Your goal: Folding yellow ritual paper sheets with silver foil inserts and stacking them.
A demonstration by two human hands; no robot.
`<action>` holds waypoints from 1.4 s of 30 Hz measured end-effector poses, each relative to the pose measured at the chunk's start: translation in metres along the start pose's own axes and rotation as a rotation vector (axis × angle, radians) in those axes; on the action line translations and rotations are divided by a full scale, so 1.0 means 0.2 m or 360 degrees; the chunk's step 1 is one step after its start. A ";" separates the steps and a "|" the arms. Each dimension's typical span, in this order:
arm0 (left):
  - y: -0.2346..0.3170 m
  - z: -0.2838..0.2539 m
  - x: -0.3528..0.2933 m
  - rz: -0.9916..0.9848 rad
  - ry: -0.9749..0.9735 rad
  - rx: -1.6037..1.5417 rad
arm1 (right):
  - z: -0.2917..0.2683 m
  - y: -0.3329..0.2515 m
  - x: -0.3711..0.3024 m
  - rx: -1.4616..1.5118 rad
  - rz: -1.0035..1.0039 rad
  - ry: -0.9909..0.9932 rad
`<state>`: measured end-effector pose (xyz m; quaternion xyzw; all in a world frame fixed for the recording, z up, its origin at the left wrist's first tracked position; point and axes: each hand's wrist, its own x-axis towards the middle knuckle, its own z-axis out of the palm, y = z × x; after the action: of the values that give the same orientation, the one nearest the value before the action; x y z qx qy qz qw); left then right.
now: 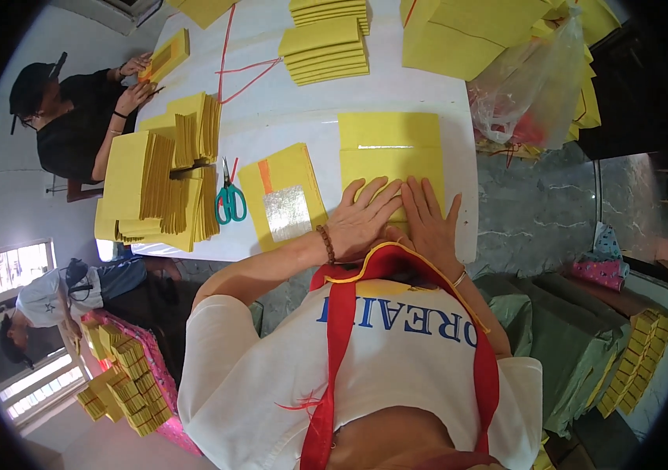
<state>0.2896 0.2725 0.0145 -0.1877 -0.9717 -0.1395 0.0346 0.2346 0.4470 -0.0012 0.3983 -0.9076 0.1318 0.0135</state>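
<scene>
Underneath left grip (363, 222), right grip (430, 225), both spread flat: yellow sheet (391, 163), extending ahead.

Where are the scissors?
In the head view, the scissors lie on the white table, left of the left hand, between the yellow stacks and the silver-patched sheets.

Yellow paper (391, 131) lies under the left hand (359, 223) and right hand (430, 222); beside the left, a yellow stack (293, 172) shows an orange strip (264, 175) and silver square (287, 213); farther left are teal-handled scissors (229, 189).
</scene>
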 end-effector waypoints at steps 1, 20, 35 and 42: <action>0.00 -0.01 0.00 -0.0027 -0.0017 -0.0140 | -0.01 0.00 0.00 0.0005 -0.0016 -0.0005; -0.13 -0.04 -0.03 0.0232 0.0086 -0.0002 | -0.05 -0.04 -0.01 -0.0027 -0.0080 -0.0024; -0.05 -0.02 0.10 0.0438 0.0017 0.0400 | -0.11 -0.02 0.01 0.0340 0.0078 -0.0260; -0.10 0.05 0.16 0.0323 0.0011 0.0282 | -0.26 0.07 0.08 0.1597 0.0465 -0.0428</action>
<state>0.2523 0.2697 0.0042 -0.2807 -0.9561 -0.0495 0.0684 0.2094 0.4580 0.0477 0.2388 -0.7729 0.4975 -0.3133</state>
